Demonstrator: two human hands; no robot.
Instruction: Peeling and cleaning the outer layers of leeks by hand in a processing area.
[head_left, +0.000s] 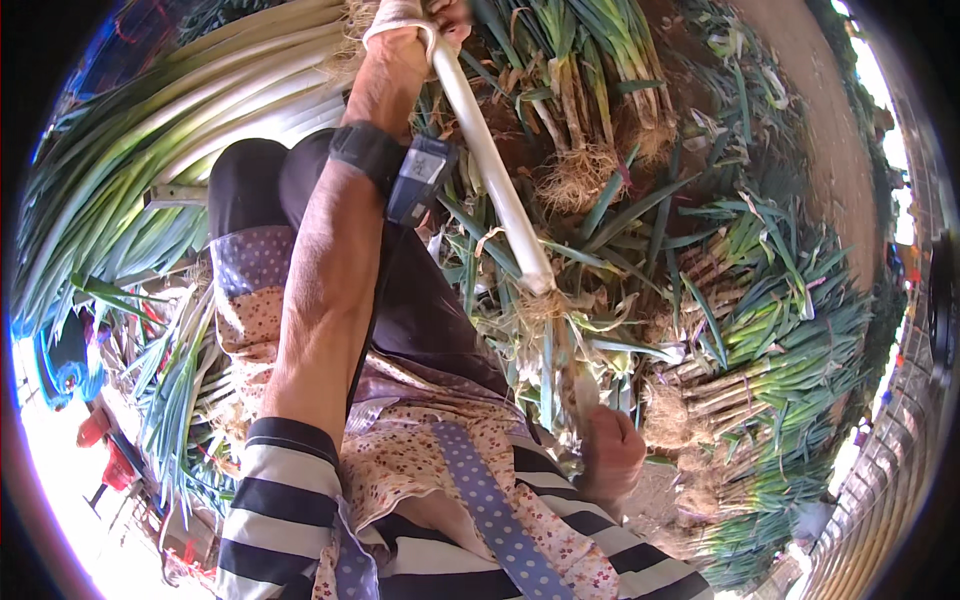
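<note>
A long leek [492,170] slants down from the top of the view, its white shank bare and its root end at the lower right. My left hand [402,38] is closed around its upper part, with a pale band looped over the hand; the picture's edge cuts off the leek above. Low on the right, beside my striped top, my right hand [612,452] is closed in a fist, slightly blurred. From it a pale strip of leek skin [580,392] runs up toward the root end.
Bundled leeks with roots [580,178] lie ahead, and more bundles [740,390] are stacked to the right. A heap of long leeks [150,130] spreads at the left. Loose leaves [640,230] litter the ground. A slatted barrier [880,470] curves along the far right.
</note>
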